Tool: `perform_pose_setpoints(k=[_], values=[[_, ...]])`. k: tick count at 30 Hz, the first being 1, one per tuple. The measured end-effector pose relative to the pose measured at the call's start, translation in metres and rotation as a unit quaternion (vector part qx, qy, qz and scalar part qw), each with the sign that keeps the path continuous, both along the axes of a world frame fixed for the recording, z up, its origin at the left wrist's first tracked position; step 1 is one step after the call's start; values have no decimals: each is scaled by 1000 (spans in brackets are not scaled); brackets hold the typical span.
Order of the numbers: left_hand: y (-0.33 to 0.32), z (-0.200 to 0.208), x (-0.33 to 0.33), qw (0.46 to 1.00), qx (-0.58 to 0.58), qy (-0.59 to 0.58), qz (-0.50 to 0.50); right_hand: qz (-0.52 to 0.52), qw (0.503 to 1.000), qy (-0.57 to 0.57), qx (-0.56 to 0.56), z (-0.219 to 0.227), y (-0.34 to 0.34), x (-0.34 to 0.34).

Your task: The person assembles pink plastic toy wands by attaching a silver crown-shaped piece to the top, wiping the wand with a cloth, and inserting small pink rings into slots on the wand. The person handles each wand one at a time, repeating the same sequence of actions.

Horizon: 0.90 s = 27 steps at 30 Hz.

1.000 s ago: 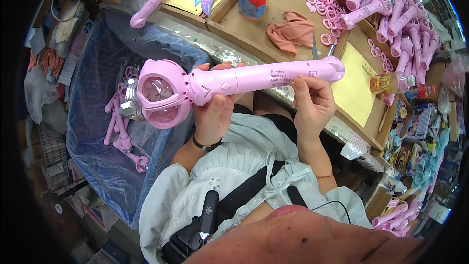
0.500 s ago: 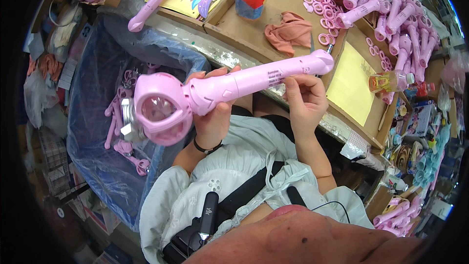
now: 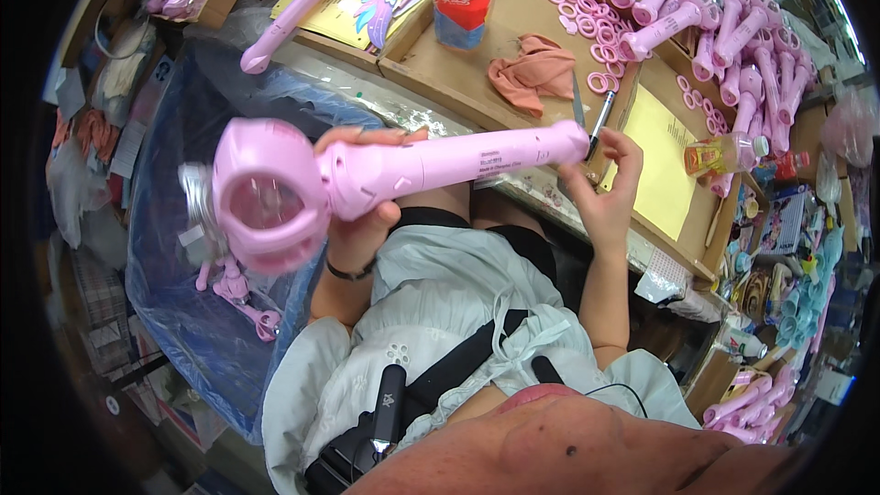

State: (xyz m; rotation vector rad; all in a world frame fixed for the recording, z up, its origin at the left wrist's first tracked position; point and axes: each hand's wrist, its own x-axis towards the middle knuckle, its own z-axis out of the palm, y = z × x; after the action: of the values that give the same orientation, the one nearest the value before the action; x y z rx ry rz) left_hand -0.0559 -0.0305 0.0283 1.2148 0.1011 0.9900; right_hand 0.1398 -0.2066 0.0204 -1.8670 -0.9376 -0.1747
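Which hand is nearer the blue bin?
Left. The left hand is beside the blue bin, gripping a wand; the right hand is farther right, near the wand's handle end.

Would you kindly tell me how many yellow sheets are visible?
2: one yellow sheet is at the upper left, beneath the winged piece; the other sheet is just right of the right hand. More may be hidden underneath.

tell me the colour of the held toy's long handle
The handle is light pink with small dark printing, best seen in the head view.
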Motion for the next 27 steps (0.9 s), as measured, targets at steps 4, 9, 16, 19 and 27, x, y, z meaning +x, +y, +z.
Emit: perform_pose_setpoints(k=[4, 9, 16, 19, 27], values=[[29, 26, 18, 989, -12, -38, -142, 288, 942, 34, -169, 20, -3, 5], [18, 26, 82, 998, -47, -6, 34, 179, 980, 82, 10, -2, 41, -32], [-7, -7, 108, 990, 41, 41, 130, 9, 999, 49, -9, -31, 62, -67], [-2, -11, 109, 989, 33, -5, 144, 50, 996, 73, 14, -33, 55, -70], [1, 4, 110, 899, -246, -132, -337, 378, 805, 453, 70, -31, 32, -79]])
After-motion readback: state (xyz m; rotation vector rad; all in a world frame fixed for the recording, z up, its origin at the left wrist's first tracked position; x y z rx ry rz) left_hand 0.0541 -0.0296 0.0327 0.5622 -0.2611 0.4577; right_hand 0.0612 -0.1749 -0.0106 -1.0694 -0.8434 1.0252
